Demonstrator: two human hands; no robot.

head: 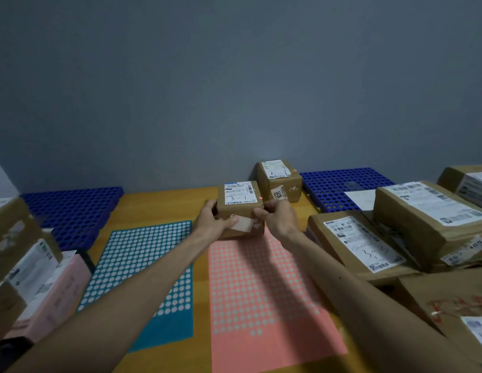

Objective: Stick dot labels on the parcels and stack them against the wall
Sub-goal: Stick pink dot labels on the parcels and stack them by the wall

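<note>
Head view, single frame.

- Small brown parcel (238,204) is held between both hands, over the far edge of the pink dot-label sheet (261,292). Cannot tell whether its base touches the desk (159,205).
- Left hand (210,220): fingers (211,204) curl round the parcel's left side, thumb lies across the front face. Grips.
- Right hand (278,220): thumb presses at the top front edge, remaining fingers (274,203) wrap the right side. Grips.
- Parcel top carries a white shipping label with handwritten marks. An orange dot (262,197) sits at its right rear corner.
- Second brown parcel (278,184) stands just behind and to the right, back against the grey wall (234,90). It has a white label on top and an orange dot (295,170) near its right edge. The two parcels are very close; contact not resolvable.
- Teal dot-label sheet (143,265) lies flat on the desk left of the pink one, a strip of desk between them.
- Blue perforated mats: one at left (73,208), one at right (339,187), both by the wall.
- Right side: pile of larger brown parcels (422,211) with white labels.
- Left side: a pink box (54,294) and a brown box (8,232).
</note>
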